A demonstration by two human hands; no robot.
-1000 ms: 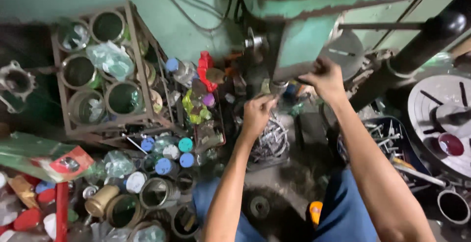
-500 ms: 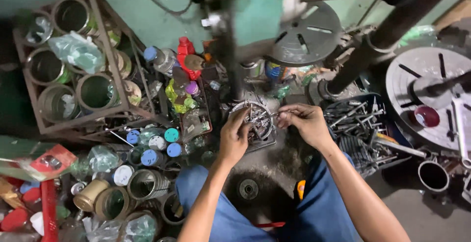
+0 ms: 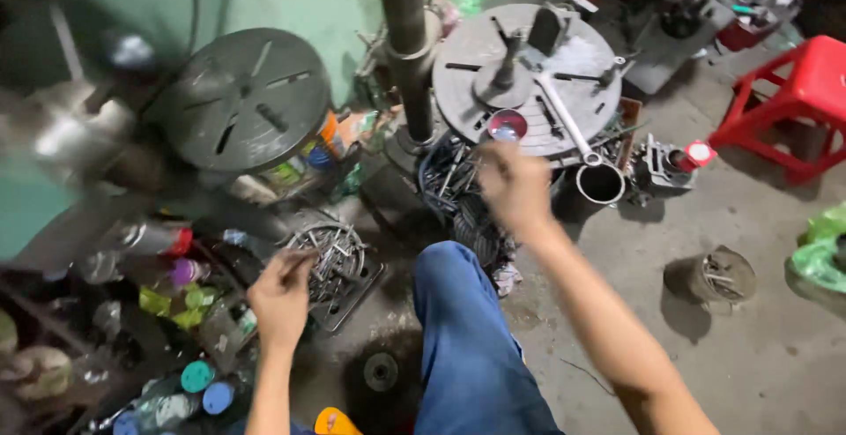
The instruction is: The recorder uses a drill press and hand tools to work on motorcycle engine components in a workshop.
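Note:
My left hand [image 3: 282, 298] is low at the left, its fingers pinched on a small thin metal part at the rim of a round wire basket [image 3: 333, 259] full of bolts. Motion-blurred, my right hand [image 3: 515, 184] is stretched forward over a dark bin of long bolts [image 3: 448, 179]. It is just below a round slotted metal plate [image 3: 529, 65], and its grip cannot be made out. On that plate lie a long wrench [image 3: 564, 118] and a small pink-rimmed cup [image 3: 507, 124]. My knee in blue jeans [image 3: 467, 338] lies between the two arms.
A steel column [image 3: 405, 47] rises in the middle, with a dark round slotted table [image 3: 238, 100] to its left. An open metal cylinder [image 3: 601, 184], a red stool [image 3: 802, 100], a tin [image 3: 709, 276], a green bag [image 3: 820, 250], coloured can caps [image 3: 198, 375] and a small disc [image 3: 381, 371] stand around.
The view has swung to the right and the crate of tins has left the frame. My right hand left the wire basket and reached forward to the right; my left hand stays at the basket.

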